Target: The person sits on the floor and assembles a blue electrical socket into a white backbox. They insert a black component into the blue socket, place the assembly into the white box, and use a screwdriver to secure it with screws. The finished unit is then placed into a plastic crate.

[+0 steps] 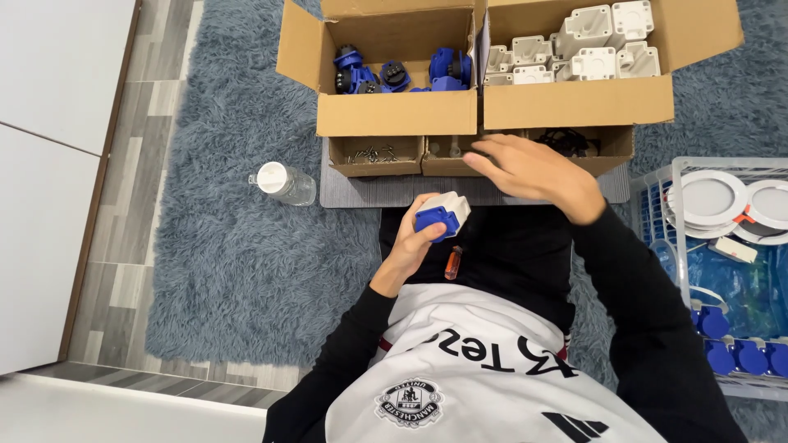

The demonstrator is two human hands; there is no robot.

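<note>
The left hand [410, 242] grips a white and blue plug box [443, 215] above the lap. The right hand [533, 174], fingers loose, reaches over the small tray [447, 156] just beyond it.

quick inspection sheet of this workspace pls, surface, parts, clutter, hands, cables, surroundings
surface: shaggy blue-grey rug, with a grey mat under the small boxes.
job's things: white and blue socket part held in the left hand; cardboard box of blue parts; cardboard box of white housings; small tray of screws; orange-handled screwdriver on the lap.
clutter: clear water bottle lying on the rug.
hands: left hand grips the socket part; right hand reaches over the small trays, holding nothing visible.
cables: nothing seen.
surroundings: wire basket with round white lamps and blue caps; grey plank floor.
</note>
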